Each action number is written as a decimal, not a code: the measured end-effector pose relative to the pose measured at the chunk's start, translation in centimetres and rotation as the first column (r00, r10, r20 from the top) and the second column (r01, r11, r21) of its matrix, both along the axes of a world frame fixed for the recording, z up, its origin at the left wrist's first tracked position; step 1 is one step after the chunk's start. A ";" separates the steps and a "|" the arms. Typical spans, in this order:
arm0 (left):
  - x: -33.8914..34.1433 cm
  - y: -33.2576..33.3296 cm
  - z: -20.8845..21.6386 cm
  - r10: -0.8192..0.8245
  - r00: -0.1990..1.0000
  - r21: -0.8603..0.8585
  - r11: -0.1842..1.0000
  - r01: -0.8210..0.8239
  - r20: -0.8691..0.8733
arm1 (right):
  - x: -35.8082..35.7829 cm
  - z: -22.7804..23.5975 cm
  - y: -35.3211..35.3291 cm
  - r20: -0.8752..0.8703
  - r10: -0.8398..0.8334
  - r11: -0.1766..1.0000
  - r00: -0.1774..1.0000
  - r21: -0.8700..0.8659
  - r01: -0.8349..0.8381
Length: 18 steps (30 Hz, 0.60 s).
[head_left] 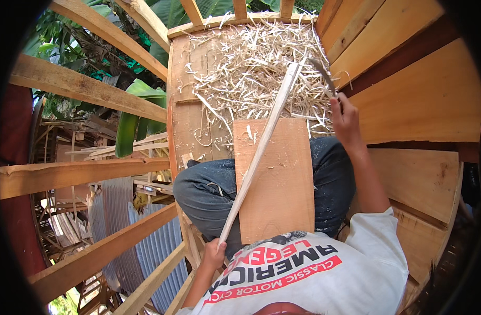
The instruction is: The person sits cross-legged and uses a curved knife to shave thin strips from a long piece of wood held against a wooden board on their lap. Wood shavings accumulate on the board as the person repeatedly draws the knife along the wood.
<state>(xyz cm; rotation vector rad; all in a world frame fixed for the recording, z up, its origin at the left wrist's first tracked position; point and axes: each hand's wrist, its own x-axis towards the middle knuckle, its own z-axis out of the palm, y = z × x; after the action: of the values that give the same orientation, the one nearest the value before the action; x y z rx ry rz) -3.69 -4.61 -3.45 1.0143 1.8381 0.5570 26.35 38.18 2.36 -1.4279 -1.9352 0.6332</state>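
My left hand (214, 254) is closed around the near end of a long pale wooden stick (261, 144), low at my left side. The stick slants up and away to the right, passing over a flat wooden board (282, 181) that lies across my lap. My right hand (346, 122) grips a knife with a dark curved blade (323, 74). Its blade arcs toward the stick's far end, where a thin sliver stands out; whether blade and wood touch, I cannot tell. A small pale chip (249, 131) rests on the board.
Curled wood shavings (256, 68) cover much of the plank floor (185, 123) ahead of my crossed legs (206, 184). Spaced wooden rails (88, 173) line the left side, with leaves and corrugated sheets (156, 252) beyond. Wooden panels (419, 94) close in on the right.
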 end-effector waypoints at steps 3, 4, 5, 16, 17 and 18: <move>0.3 0.4 0.6 -0.012 0.999 -0.004 1.000 0.011 -0.046 | -2.4 0.3 -4.4 0.165 0.311 0.939 0.936 0.101 -0.329; 0.6 0.5 0.9 -0.008 0.998 -0.008 1.000 0.007 -0.054 | -2.7 0.0 -4.6 0.195 0.303 0.937 0.933 0.116 -0.329; 0.9 0.7 1.1 0.000 0.998 -0.011 1.000 0.000 -0.062 | -2.8 -0.7 -4.7 0.225 0.298 0.934 0.928 0.132 -0.332; 3.1 0.6 1.0 0.059 0.940 0.051 0.998 -0.044 -0.336 | -2.9 -5.0 8.4 0.214 -0.221 0.974 0.952 -0.003 0.227; 3.0 0.2 0.6 0.033 0.927 0.072 0.997 -0.007 -0.372 | -0.7 -5.4 10.4 0.145 -0.345 0.936 0.927 -0.018 0.351; 3.0 0.1 0.6 0.045 0.927 0.075 0.997 -0.018 -0.372 | 0.3 -6.1 10.9 0.090 -0.354 0.935 0.931 0.009 0.355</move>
<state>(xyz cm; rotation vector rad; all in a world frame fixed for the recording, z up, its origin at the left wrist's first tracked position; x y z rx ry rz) -0.68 -4.52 -2.85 1.2039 2.1850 0.4721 26.62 49.07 -3.73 -1.7815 -1.6777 0.4127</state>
